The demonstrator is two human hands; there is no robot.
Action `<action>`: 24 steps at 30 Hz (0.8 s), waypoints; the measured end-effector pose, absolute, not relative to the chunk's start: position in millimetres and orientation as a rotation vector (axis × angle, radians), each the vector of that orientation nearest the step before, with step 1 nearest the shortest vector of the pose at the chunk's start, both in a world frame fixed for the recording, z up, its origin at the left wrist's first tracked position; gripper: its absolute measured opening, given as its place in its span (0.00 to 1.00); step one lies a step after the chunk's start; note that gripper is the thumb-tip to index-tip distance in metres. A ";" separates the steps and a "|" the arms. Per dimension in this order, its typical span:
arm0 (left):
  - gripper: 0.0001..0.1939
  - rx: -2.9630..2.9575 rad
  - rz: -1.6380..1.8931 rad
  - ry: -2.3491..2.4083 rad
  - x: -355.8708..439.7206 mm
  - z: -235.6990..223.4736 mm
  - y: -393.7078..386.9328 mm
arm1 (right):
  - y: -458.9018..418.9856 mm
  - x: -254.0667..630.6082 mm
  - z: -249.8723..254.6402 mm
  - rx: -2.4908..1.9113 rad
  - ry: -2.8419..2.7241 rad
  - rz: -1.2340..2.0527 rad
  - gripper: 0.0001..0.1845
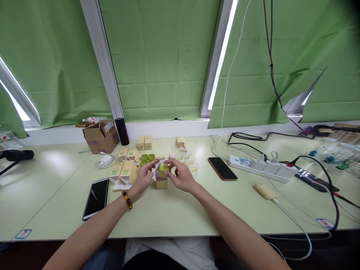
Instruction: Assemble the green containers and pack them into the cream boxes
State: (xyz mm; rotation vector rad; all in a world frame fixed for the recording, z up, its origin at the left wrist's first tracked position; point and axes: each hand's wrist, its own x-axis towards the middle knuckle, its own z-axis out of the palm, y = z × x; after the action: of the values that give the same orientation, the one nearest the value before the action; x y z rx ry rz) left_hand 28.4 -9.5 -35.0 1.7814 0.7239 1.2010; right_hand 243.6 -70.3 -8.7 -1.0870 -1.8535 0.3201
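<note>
A small green, rounded, glossy piece (163,170) is pinched in my right hand (181,175), right at the mouth of a small tan cardboard box (161,183). The box stands upright on the table with its pale flaps raised. At its left side, my left hand (144,178) has its fingers closed on the flap; its exact grip is partly hidden. Behind my hands sit several small green square cups (147,159) and several clear plastic cups (191,163) with yellow bits in them. More tan boxes (128,171) with green labels lie left of my left hand, some with flaps open.
A dark-screened phone (96,198) lies front left, another phone (222,168) to the right. Beyond it are a white power strip (261,168), cables and a cream mouse-shaped device (264,191). A brown carton (101,138) and black cylinder (122,131) stand at the back left.
</note>
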 end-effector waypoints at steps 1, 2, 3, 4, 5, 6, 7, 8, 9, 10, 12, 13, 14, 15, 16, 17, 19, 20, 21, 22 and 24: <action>0.31 1.777 1.200 0.725 28.2 -35.8 -9.2 | -70.8 242.2 -9.6 -1.088 -1.868 0.321 0.12; 0.31 1.773 1.199 0.727 28.1 -36.4 -9.0 | -71.3 240.6 -10.7 -1.086 -1.879 0.326 0.12; 0.31 1.771 1.199 0.731 28.0 -36.9 -8.9 | -71.6 239.0 -11.8 -1.083 -1.886 0.333 0.12; 0.30 1.774 1.198 0.737 27.9 -37.2 -8.8 | -71.6 237.5 -13.0 -1.080 -1.889 0.340 0.12; 0.30 1.780 1.199 0.743 27.8 -37.4 -8.8 | -71.5 236.1 -14.1 -1.077 -1.890 0.349 0.12; 0.30 1.788 1.201 0.749 27.8 -37.6 -8.8 | -71.2 235.1 -15.1 -1.075 -1.889 0.358 0.12; 0.30 1.795 1.205 0.757 27.7 -37.8 -8.7 | -70.8 234.3 -16.0 -1.073 -1.886 0.367 0.11; 0.31 1.801 1.207 0.764 27.7 -37.9 -8.7 | -70.2 234.0 -16.8 -1.071 -1.883 0.376 0.11; 0.31 1.806 1.207 0.769 27.6 -38.1 -8.6 | -69.7 234.1 -17.3 -1.070 -1.880 0.383 0.11; 0.31 1.810 1.207 0.772 27.6 -38.2 -8.6 | -69.3 234.5 -17.5 -1.070 -1.877 0.384 0.11; 0.32 1.818 1.204 0.777 27.6 -38.0 -9.0 | -68.8 236.1 -17.5 -1.074 -1.878 0.368 0.12; 0.32 1.821 1.202 0.780 27.7 -37.6 -9.3 | -68.8 237.1 -17.2 -1.077 -1.882 0.354 0.13; 0.32 1.822 1.201 0.783 27.8 -37.0 -9.8 | -69.0 238.0 -16.8 -1.077 -1.887 0.339 0.13; 0.33 1.824 1.201 0.787 28.0 -36.3 -10.5 | -69.4 238.7 -16.5 -1.076 -1.894 0.326 0.14; 0.33 1.826 1.202 0.790 28.2 -35.5 -11.2 | -69.7 239.0 -16.3 -1.073 -1.905 0.317 0.15; 0.33 1.830 1.203 0.793 28.5 -34.9 -11.9 | -70.1 239.0 -16.4 -1.067 -1.918 0.308 0.15; 0.32 1.845 1.210 0.796 29.2 -34.1 -13.5 | -70.6 237.7 -17.1 -1.048 -1.948 0.284 0.14; 0.31 1.855 1.212 0.797 29.7 -34.0 -14.2 | -70.7 236.4 -17.7 -1.039 -1.959 0.270 0.12; 0.31 1.864 1.215 0.798 30.1 -34.1 -14.8 | -70.6 234.9 -18.4 -1.031 -1.966 0.255 0.09; 0.31 1.870 1.217 0.800 30.4 -34.3 -15.3 | -70.5 233.3 -19.2 -1.026 -1.968 0.238 0.07; 0.31 1.876 1.217 0.806 30.8 -35.1 -15.8 | -70.2 230.3 -20.6 -1.033 -1.962 0.207 0.06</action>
State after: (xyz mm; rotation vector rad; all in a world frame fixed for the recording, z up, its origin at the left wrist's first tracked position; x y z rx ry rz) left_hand 30.8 -15.8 -35.1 1.8757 0.8063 1.2174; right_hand 230.3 -70.2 -20.6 -1.0328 -1.9619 0.2073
